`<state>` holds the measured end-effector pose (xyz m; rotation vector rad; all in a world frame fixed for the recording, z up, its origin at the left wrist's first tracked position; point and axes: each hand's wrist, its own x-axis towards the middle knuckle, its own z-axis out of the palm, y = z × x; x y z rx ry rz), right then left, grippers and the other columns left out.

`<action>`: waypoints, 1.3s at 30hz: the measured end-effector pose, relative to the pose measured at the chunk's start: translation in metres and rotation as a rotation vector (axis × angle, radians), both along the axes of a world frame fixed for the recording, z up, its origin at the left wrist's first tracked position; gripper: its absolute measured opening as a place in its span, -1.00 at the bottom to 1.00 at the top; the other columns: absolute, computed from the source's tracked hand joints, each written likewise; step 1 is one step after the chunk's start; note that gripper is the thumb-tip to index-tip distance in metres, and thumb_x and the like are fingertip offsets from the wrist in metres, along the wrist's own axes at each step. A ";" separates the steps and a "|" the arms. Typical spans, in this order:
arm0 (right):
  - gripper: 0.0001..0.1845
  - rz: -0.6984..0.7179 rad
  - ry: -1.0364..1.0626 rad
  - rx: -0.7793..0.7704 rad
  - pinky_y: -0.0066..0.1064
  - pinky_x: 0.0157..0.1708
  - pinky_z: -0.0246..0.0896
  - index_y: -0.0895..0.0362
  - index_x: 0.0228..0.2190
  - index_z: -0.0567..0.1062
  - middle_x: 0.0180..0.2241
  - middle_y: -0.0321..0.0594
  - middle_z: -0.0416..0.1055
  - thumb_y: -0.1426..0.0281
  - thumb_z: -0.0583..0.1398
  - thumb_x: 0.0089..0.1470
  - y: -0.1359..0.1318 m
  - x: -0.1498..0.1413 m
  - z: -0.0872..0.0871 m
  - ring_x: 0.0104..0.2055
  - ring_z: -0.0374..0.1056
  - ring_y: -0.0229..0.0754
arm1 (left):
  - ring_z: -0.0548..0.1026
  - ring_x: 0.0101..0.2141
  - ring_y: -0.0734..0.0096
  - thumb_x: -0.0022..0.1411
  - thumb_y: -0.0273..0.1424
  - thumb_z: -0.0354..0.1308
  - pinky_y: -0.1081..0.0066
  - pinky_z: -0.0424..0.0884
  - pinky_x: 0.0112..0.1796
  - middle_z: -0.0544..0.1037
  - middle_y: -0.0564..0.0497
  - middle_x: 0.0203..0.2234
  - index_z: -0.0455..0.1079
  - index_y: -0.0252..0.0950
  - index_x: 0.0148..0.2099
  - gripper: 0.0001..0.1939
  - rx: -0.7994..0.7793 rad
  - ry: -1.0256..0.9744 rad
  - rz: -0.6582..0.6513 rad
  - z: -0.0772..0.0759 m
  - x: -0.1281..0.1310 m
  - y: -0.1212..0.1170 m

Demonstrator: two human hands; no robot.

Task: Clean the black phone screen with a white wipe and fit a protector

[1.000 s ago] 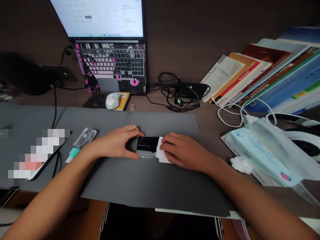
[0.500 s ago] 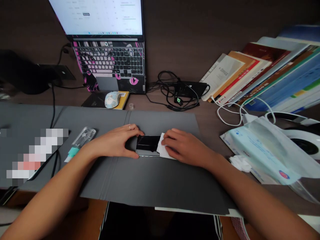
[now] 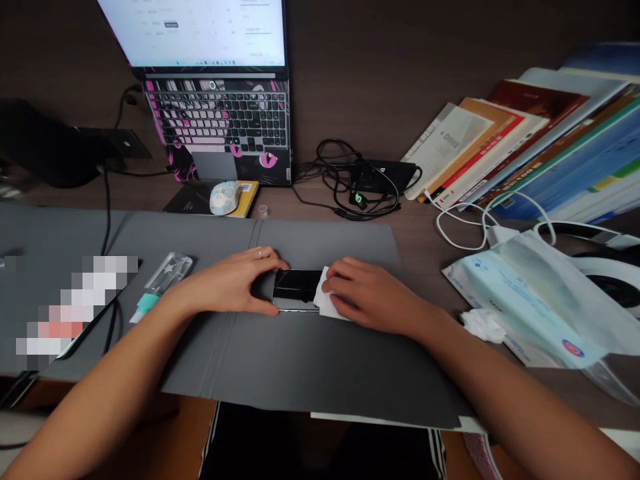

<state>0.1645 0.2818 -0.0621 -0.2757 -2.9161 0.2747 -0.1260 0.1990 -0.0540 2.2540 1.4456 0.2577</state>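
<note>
A smartphone (image 3: 296, 287) with a dark, glossy screen lies flat on the grey desk mat (image 3: 280, 360). My left hand (image 3: 245, 283), with a ring on one finger, grips the phone's left end between thumb and fingers at its two long edges. Under the fingers of my right hand (image 3: 365, 293) is a folded white tissue (image 3: 325, 303), pressed on the phone's right part. That end of the phone is hidden by the tissue and hand. Left of my left forearm lies a clear case-like item with a star (image 3: 170, 272), beside a teal-and-white cap or nozzle (image 3: 143, 307).
Behind the mat stand an open laptop (image 3: 225, 127), a mouse (image 3: 225, 198) on a booklet, and a black charger with coiled cables (image 3: 370, 177). Leaning books (image 3: 500, 147) fill the right back. A tissue pack (image 3: 530, 300) and crumpled tissue (image 3: 483, 325) lie at right.
Both hands, the phone and the tissue stay in nearly the same place. The view has shifted very slightly.
</note>
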 end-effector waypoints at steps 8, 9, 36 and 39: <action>-0.79 0.004 -0.016 0.000 -0.27 -0.12 0.20 0.15 -0.16 0.48 -0.14 -0.10 0.41 0.41 0.05 0.34 0.001 0.000 0.000 -0.16 0.26 -0.13 | 0.42 0.03 0.10 0.17 -0.03 0.34 0.21 0.35 0.05 0.41 -0.07 0.00 0.32 -0.19 0.20 -0.35 -0.014 0.020 -0.008 0.000 -0.001 -0.001; -0.79 -0.007 -0.018 0.000 -0.26 -0.11 0.20 0.15 -0.16 0.48 -0.14 -0.10 0.40 0.41 0.05 0.34 0.001 0.001 0.000 -0.16 0.27 -0.13 | 0.42 0.03 0.10 0.17 -0.04 0.34 0.21 0.35 0.05 0.42 -0.07 0.01 0.32 -0.19 0.20 -0.36 -0.012 0.019 -0.006 0.000 0.000 -0.001; -0.84 -0.019 -0.031 -0.008 -0.29 -0.18 0.16 0.16 -0.20 0.46 -0.20 -0.12 0.38 0.45 0.07 0.30 0.002 0.002 0.002 -0.18 0.25 -0.14 | 0.44 0.02 0.11 0.16 -0.02 0.33 0.21 0.37 0.04 0.43 -0.07 0.00 0.33 -0.19 0.21 -0.34 0.010 0.018 -0.002 -0.002 -0.001 0.000; -0.84 -0.006 -0.030 -0.004 -0.30 -0.19 0.16 0.16 -0.22 0.46 -0.19 -0.12 0.39 0.46 0.07 0.29 0.001 0.001 0.001 -0.19 0.24 -0.14 | 0.44 0.02 0.11 0.16 -0.03 0.34 0.22 0.37 0.04 0.43 -0.07 0.00 0.33 -0.20 0.21 -0.34 0.006 0.017 -0.007 -0.002 -0.001 -0.001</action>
